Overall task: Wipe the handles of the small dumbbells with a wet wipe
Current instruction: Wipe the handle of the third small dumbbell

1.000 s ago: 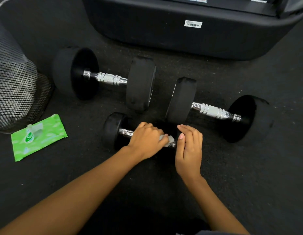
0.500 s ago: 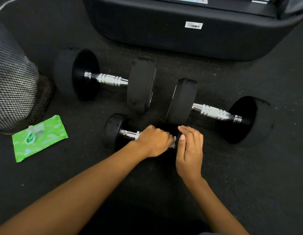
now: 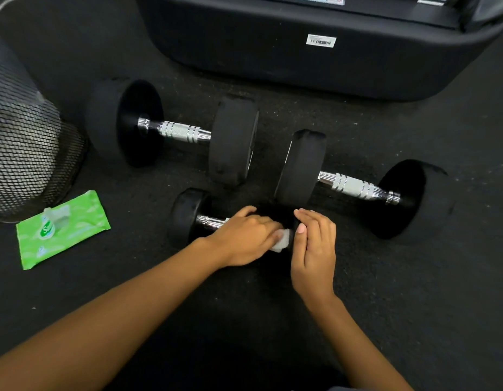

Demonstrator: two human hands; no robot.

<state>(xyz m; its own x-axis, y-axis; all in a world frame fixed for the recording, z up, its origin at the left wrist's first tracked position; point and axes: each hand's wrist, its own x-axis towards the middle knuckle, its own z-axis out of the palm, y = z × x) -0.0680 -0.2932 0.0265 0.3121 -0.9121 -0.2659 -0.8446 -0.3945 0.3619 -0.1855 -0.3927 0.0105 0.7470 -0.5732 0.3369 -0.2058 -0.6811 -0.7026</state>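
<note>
A small black dumbbell lies on the dark floor in front of me, a short stretch of its chrome handle showing. My left hand is closed over the handle with a white wet wipe pressed under its fingers. My right hand rests on the dumbbell's right head, which it hides, fingers together. Two larger dumbbells lie behind: one at the left and one at the right, both with bare chrome handles.
A green wet-wipe pack lies on the floor at the left, beside a black mesh bin. A large black machine base runs along the back. The floor is dark rubber.
My left hand has slid to the right along the small dumbbell's handle with the wipe, uncovering more chrome on the left. The right hand has stayed on the right head.
</note>
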